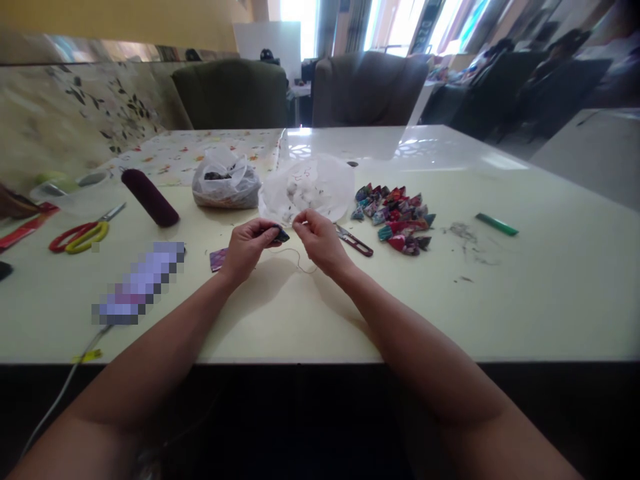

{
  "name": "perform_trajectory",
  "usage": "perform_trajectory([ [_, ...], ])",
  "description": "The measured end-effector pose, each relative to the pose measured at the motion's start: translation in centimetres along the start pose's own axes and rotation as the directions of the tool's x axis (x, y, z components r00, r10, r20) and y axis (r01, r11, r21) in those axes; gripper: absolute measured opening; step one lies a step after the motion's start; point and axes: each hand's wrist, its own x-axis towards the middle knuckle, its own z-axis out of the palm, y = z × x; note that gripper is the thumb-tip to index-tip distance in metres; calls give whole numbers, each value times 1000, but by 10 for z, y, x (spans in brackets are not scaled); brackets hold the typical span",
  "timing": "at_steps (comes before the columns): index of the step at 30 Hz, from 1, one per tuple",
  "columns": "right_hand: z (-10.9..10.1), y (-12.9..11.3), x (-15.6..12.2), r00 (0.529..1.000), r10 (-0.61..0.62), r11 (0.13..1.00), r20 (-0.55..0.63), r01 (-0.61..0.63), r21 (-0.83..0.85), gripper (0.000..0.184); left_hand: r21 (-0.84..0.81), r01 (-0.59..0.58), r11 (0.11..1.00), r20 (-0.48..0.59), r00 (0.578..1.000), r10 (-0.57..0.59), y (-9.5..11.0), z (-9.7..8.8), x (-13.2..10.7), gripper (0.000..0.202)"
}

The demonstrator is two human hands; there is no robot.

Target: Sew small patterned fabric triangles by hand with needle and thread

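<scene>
My left hand [249, 248] pinches a small dark piece of patterned fabric [282, 234] between thumb and fingers. Close to its right, my right hand [316, 239] is closed in a pinch; what sits between its fingertips is too small to make out. A thin thread [299, 260] hangs in a loose curve between the two hands. Under the left hand lies a flat purple patterned fabric piece [219, 260]. Thread snips [356, 241] rest just right of my right hand. Beyond the hands, a white plastic bag [330, 190] holds white fluffy stuffing.
Several small stuffed fabric pieces [395, 213] cluster at right, near loose thread scraps [470, 241] and a green utility knife [497, 224]. At left are scissors [85, 237], a dark cylindrical case [150, 197], a blurred-out phone-like object [143, 280] with a cable, and a filled plastic bag [226, 183].
</scene>
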Motion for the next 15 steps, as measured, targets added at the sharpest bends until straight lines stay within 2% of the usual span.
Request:
perform_trajectory([
  [4, 1, 1, -1, 990, 100, 994, 100, -105, 44, 18, -80, 32, 996, -3, 999, -32, -1, 2, 0, 33],
  [11, 1, 5, 1, 990, 62, 998, 129, -63, 1, 13, -77, 91, 993, 27, 996, -89, 1, 2, -1, 34],
  [15, 1, 4, 0, 985, 70, 994, 156, -82, 74, 14, -74, 74, 994, -40, 996, -77, 1, -1, 0, 29],
])
